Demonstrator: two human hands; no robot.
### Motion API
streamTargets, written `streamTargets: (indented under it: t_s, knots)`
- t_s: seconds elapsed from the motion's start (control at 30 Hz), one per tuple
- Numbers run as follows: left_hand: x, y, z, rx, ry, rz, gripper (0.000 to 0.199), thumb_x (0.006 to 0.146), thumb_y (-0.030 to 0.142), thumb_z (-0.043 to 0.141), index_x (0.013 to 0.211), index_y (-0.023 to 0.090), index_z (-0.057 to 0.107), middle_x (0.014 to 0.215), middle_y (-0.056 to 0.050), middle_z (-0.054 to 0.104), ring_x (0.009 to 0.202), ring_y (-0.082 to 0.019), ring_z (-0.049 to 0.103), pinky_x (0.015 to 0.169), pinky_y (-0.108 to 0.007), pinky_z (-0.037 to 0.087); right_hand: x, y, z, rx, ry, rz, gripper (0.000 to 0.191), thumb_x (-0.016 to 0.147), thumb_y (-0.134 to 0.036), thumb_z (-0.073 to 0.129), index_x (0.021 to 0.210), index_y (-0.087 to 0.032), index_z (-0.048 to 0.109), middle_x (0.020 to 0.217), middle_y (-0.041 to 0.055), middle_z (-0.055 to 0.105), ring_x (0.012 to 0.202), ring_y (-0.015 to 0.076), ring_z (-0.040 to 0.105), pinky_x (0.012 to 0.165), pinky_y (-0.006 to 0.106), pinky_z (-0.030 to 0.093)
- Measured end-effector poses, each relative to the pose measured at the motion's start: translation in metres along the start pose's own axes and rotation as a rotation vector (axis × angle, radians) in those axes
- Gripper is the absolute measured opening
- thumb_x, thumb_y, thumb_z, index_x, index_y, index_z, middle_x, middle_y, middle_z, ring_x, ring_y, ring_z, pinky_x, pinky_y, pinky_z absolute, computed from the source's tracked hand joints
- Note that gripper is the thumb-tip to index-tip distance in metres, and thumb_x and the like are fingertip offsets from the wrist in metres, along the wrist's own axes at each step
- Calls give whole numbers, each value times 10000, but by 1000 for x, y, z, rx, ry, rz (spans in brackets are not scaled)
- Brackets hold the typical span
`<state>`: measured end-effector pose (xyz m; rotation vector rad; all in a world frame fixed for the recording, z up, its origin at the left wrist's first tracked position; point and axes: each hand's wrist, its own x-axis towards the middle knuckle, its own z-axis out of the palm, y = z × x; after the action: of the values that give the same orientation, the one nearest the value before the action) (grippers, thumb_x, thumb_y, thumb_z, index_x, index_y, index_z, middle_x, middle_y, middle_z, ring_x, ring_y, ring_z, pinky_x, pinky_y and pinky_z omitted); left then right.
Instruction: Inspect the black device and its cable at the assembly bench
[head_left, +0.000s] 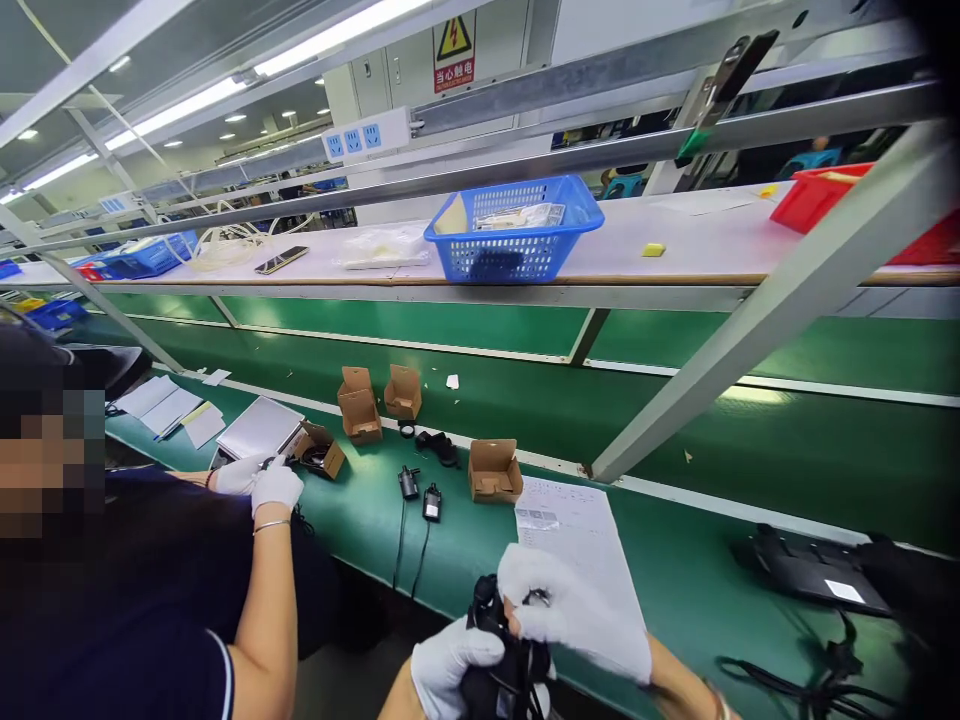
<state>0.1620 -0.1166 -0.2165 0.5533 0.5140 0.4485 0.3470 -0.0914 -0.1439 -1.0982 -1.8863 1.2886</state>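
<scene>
Both my hands wear white gloves and grip a black bundle of cable with a plug (501, 655) at the bottom centre, over the edge of the green bench (675, 560). My left hand (450, 665) cups the bundle from below and the left. My right hand (570, 610) closes over its top, fingers pinching near a small ring on the black part. A printed white sheet (574, 530) lies on the bench just beyond my right hand. Two black power adapters (420, 492) with hanging cords lie further left.
A co-worker sits at the left, gloved hands (259, 478) at a small brown box (322, 450). More open brown boxes (495, 470) stand on the bench. A black router (810, 575) and cables lie at the right. A blue basket (517, 230) sits on the upper shelf; a slanted metal strut (750, 330) crosses the bench.
</scene>
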Motion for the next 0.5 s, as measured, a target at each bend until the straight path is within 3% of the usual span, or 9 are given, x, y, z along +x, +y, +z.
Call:
streamTargets:
  t_s: [0.07, 0.13, 0.27, 0.37, 0.5]
  knots:
    - [9, -12, -1, 55, 134, 36, 544, 734, 578, 711, 1039, 129, 673, 912, -111, 685, 695, -193, 646, 621, -320, 499, -5, 20, 11, 30, 189, 58, 450, 911, -593, 511, 701, -204, 593, 827, 25, 604, 802, 161, 574, 764, 306, 486]
    - [19, -18, 2, 105, 251, 92, 433, 880, 505, 616, 1126, 149, 635, 1063, -103, 669, 860, -200, 659, 759, -368, 546, -12, 41, 23, 46, 338, 115, 429, 954, -560, 434, 764, -220, 616, 912, 49, 642, 900, 189, 601, 868, 353, 502]
    - [44, -22, 12, 107, 356, 159, 380, 942, 412, 573, 1244, 181, 573, 1257, -94, 600, 1073, -232, 615, 910, -454, 539, -27, 85, 40, 85, 480, 161, 474, 984, -540, 298, 1106, -255, 655, 1233, 101, 640, 1184, 242, 582, 1056, 449, 460]
    - [65, -24, 19, 96, 438, 223, 482, 862, 466, 666, 1277, 243, 566, 1308, -112, 590, 1180, -274, 573, 990, -462, 491, -36, 106, 38, 50, 434, 188, 526, 942, -541, 416, 1370, -255, 520, 1437, 116, 528, 1330, 273, 501, 1104, 487, 434]
    - [86, -29, 25, -15, 517, 351, 908, 572, 479, 867, 1352, 221, 480, 1297, -128, 573, 1238, -326, 536, 1080, -453, 393, -41, 107, 22, -56, 275, 276, 701, 813, -426, 650, 1461, -283, 426, 1521, 82, 446, 1394, 317, 426, 1090, 471, 468]
